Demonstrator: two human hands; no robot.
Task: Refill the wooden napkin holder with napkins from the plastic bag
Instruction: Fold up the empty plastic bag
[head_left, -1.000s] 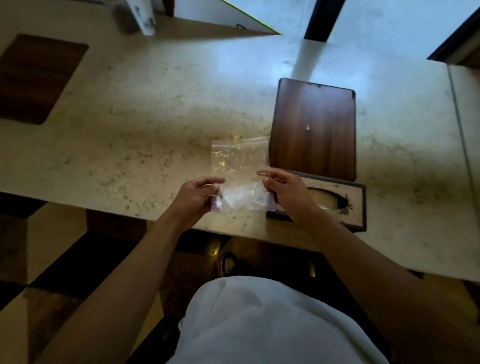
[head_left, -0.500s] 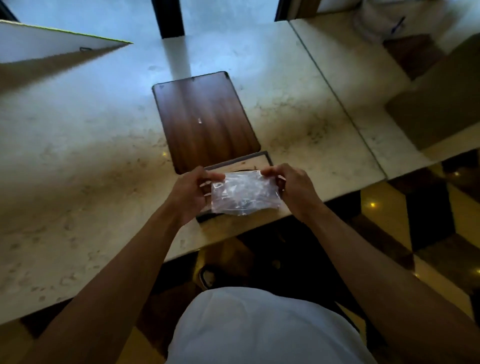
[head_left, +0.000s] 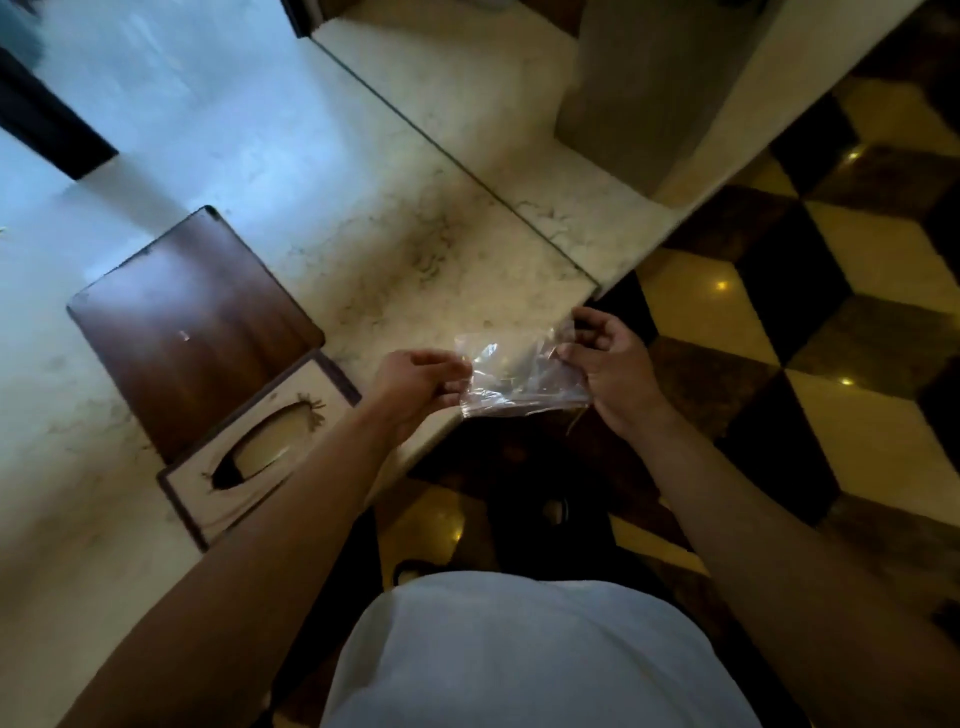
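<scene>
1. Torso of the person (head_left: 519, 654), pale garment, nearest the camera, below the plastic bag; both bare forearms reach up from either side of it.
2. Floor (head_left: 857, 312), glossy tiles in a dark and yellow cube pattern, right of and beneath the bag; a shoe tip shows under the counter edge, directly below the bag.
3. Plastic bag (head_left: 519, 376), clear, crinkled, held in the air over the near edge of the counter, stretched between the two hands. Contents cannot be made out through the glare.
4. Left hand (head_left: 415, 387), at the bag's left edge, fingers curled in and pinched with the thumb on the film.
5. Right hand (head_left: 608, 369), at the bag's right edge, thumb and forefinger pinched on the upper corner, remaining fingers loosely curled.
6. Wooden napkin holder (head_left: 260, 447), left of the bag and well apart from it, lying on the counter partly under the left forearm; pale top face, dark rim, long oval slot.
7. Dark wooden panel (head_left: 192, 332), flat on the counter, touching the holder's far side, left of and beyond the bag.
8. Marble counter (head_left: 395, 249), pale and veined, extending beyond the bag; a straight seam crosses it diagonally, farther off to the bag's upper right.
</scene>
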